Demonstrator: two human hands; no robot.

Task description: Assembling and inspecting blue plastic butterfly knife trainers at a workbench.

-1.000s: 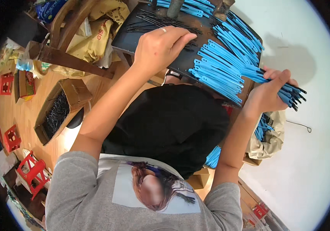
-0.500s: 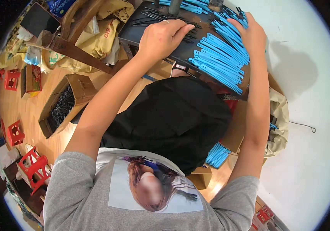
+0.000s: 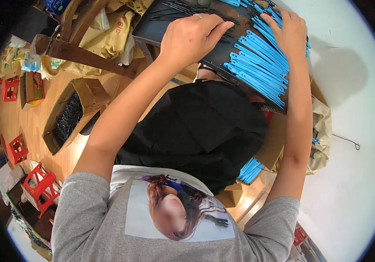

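Note:
My left hand (image 3: pixel 192 37) is above a dark work table (image 3: pixel 149 32), its fingers curled and its thumb and forefinger pressed together. Whatever is in that pinch is too small to make out. Thin black rods (image 3: pixel 176 16) lie on the table just beyond it. Over the far right part of the table is my right hand (image 3: pixel 290 34), with thumb and fingers apart, touching or hovering over flat blue plastic strips with holed ends. Black pieces show near its fingertips. A large row of blue strips (image 3: pixel 259 70) lies side by side along the table's near right edge.
On the floor to the left stands a cardboard box (image 3: pixel 89 98) full of thin black pieces. Wooden framework (image 3: pixel 82 56) and yellow bags (image 3: pixel 109 39) are beside the table. More blue strips (image 3: pixel 251 171) sit low at my right, near a beige sack (image 3: pixel 321 144) and white wall (image 3: pixel 349 183).
The view has shifted a little, so the table and strips appear farther right and higher. My left hand's pinch remains closed, and my right hand stays over the far blue strips.

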